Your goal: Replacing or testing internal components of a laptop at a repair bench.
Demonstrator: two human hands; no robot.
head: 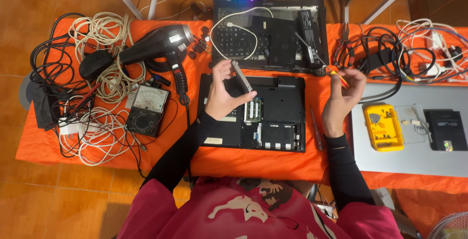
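Observation:
An opened black laptop base (278, 122) lies bottom up on the orange cloth, its memory slots exposed. My left hand (220, 92) holds a flat grey slab-shaped part (242, 76) tilted above the base's upper left. My right hand (342, 96) grips a screwdriver (317, 57) with a red and yellow handle, its shaft pointing up and left toward a second dismantled laptop (270, 34) at the back.
A black hair dryer (161, 46), an analog multimeter (147, 109) and tangled white and black cables (97, 92) lie at left. At right are pliers (344, 49), more cables, a grey laptop lid (404, 156) bearing a yellow screw box (383, 128), and a spare screwdriver (316, 129).

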